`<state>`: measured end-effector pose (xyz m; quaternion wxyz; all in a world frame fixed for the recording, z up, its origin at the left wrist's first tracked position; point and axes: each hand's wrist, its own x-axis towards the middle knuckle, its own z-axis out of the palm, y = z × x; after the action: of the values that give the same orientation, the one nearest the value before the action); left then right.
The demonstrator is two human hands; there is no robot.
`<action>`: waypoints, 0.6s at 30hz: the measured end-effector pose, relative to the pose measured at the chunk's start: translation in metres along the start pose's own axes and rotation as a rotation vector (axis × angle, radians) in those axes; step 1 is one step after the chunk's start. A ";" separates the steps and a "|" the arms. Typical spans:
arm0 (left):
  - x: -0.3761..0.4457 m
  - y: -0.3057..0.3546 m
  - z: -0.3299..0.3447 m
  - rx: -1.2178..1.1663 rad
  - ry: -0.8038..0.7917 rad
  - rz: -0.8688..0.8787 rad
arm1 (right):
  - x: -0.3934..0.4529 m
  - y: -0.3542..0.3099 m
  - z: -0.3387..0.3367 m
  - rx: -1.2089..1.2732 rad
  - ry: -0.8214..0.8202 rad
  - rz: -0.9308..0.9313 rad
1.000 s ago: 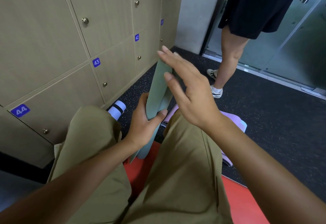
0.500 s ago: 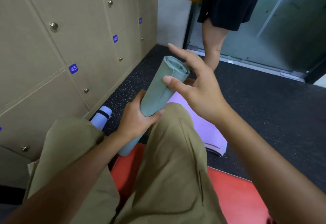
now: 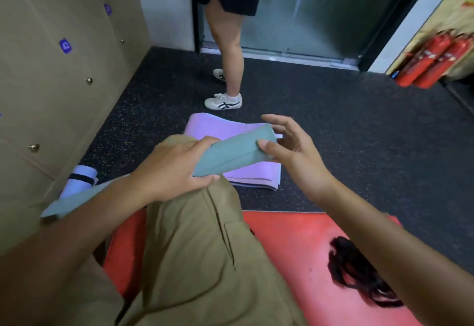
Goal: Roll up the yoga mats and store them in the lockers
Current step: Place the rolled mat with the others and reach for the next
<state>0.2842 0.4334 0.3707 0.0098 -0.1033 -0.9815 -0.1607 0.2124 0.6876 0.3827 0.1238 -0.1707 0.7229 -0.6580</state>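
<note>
A rolled grey-green yoga mat (image 3: 232, 154) lies slanted across my knees, and its lower end pokes out under my left forearm. My left hand (image 3: 174, 166) grips the roll near its middle. My right hand (image 3: 289, 151) touches the roll's far end with thumb and spread fingers. A folded lilac mat (image 3: 246, 174) lies on the dark floor beyond my knee. I kneel on a red mat (image 3: 295, 246). A rolled white-blue mat with a black strap (image 3: 80, 179) lies at the foot of the closed tan lockers (image 3: 51, 74) on the left.
A person in dark shorts and white sneakers (image 3: 225, 95) stands just past the lilac mat, before a glass door (image 3: 320, 10). Red fire extinguishers (image 3: 433, 61) stand at the far right wall. A black tangled strap (image 3: 359, 277) lies on the red mat.
The green roll has tipped from nearly upright to a low slant across my knees. My view has swung right, away from the lockers.
</note>
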 end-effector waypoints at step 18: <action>0.015 0.014 0.017 0.311 -0.101 0.301 | -0.085 0.067 -0.147 -1.095 -0.487 0.588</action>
<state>0.2729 0.4549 0.3594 0.0002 -0.2539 -0.9672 0.0012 0.2251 0.8611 0.3270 0.3533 -0.1485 0.9204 -0.0772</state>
